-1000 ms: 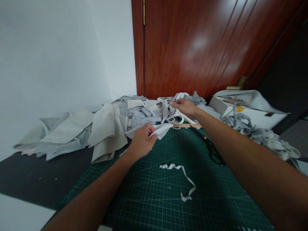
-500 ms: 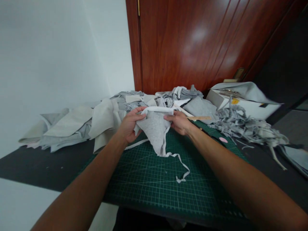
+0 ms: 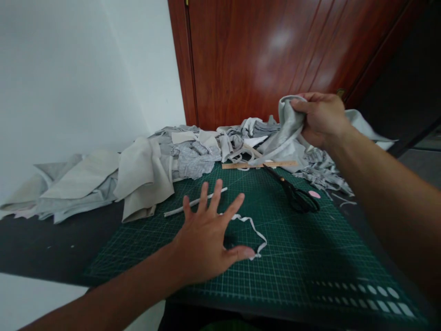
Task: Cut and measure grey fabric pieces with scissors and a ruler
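From where I stand, I see a bare, slim-fingered left hand (image 3: pixel 206 234) at lower centre and a bare right hand (image 3: pixel 324 117) at upper right. Both bare forearms widen toward the frame's edges. Along the bottom edge sits what looks like black clothing (image 3: pixel 182 317), too dim to make out its cut.

Door (image 3: pixel 251 59): reddish-brown, upper centre to upper right
Wall (image 3: pixel 72 73): white, upper left
Wooden ruler (image 3: pixel 282 163): just right of centre
Pink disc (image 3: pixel 314 194): right, slightly below mid-height
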`<state>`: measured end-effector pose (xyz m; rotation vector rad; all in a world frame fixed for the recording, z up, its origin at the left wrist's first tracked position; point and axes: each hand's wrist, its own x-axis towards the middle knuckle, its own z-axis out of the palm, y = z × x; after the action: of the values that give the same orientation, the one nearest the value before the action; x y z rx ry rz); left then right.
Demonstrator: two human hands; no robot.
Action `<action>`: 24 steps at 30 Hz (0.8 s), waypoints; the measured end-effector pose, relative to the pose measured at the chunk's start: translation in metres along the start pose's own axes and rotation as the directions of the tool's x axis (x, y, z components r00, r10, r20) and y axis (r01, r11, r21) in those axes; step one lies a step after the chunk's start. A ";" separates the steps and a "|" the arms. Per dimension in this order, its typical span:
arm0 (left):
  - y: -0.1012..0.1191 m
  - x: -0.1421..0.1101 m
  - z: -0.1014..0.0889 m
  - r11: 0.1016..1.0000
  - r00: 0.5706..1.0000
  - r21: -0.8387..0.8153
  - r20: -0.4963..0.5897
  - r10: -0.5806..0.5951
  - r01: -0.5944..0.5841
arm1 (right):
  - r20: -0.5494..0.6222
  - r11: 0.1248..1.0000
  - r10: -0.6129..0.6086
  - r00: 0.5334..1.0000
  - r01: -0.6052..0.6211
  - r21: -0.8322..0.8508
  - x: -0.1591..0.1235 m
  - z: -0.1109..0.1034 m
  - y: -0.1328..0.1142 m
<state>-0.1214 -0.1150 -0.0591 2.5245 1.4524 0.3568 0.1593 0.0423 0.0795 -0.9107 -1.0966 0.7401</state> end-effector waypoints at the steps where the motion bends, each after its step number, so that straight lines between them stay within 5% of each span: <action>1: -0.002 0.001 0.005 0.998 0.997 0.007 0.049 -0.062 0.061 | -0.012 1.000 -0.010 1.000 0.010 -0.015 -0.001 -0.010 -0.004; 5: -0.005 0.030 0.026 0.995 0.988 -0.049 0.129 -0.085 0.092 | -0.095 0.997 -0.036 0.995 0.030 -0.066 -0.006 -0.047 -0.012; 8: 0.005 0.054 0.040 0.977 0.990 -0.163 0.007 0.141 -0.138 | -0.153 0.996 -0.033 0.988 0.021 -0.083 -0.010 -0.070 -0.011; 13: 0.012 0.089 0.054 0.836 0.913 -0.373 -0.096 0.396 -0.402 | -0.221 0.997 -0.032 0.975 0.016 -0.073 -0.018 -0.099 -0.016; 17: 0.025 0.146 0.046 0.849 0.939 -0.402 -0.184 0.291 -0.342 | -0.265 0.996 -0.062 0.962 0.044 -0.074 -0.025 -0.118 -0.031; 21: 0.062 0.218 0.026 0.832 0.937 -0.466 -0.308 0.166 -0.300 | -0.256 0.996 -0.058 0.965 0.037 -0.086 -0.032 -0.126 -0.042; 24: 0.085 0.247 0.012 0.805 0.938 -0.537 -0.339 0.068 -0.253 | -0.204 0.996 -0.021 0.979 0.002 -0.093 -0.041 -0.124 -0.044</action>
<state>0.0719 0.0571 -0.0197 2.1434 0.9924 1.0834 0.2679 -0.0428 0.0785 -1.0343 -0.9590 0.5752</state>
